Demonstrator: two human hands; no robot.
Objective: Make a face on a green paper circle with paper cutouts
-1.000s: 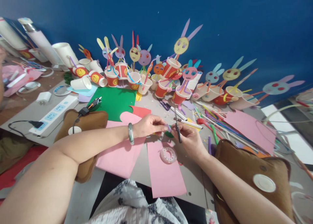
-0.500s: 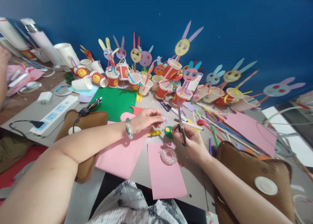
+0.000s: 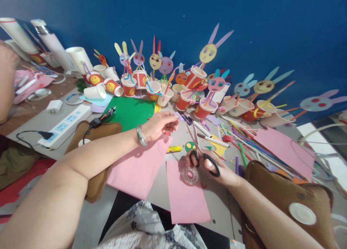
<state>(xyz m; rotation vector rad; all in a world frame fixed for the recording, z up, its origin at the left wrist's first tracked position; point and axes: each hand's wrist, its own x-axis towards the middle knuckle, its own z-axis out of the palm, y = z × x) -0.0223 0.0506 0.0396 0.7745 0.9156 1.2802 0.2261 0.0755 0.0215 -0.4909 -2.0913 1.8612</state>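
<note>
My left hand, with a jade-coloured bangle at the wrist, is closed in a pinch above the table. A small light purple paper piece shows at its fingertips. My right hand is shut on black-handled scissors, with fingers through the loops and the blades parted slightly, pointing up and away. Just below the scissors, a clear tape roll rests on a pink paper strip. A yellow marker-like stick and a green paper piece with yellow spots lie between my hands.
Paper-cup rabbits stand along the blue wall. Green paper, a larger pink sheet and a power strip lie left. Brown cushions flank my arms; pipe cleaners lie right. Another person's arm is far left.
My left hand has moved slightly left and away, with the purple paper piece. My right hand has lowered and turned the scissors, whose blades are now parted. The view has shifted slightly.
</note>
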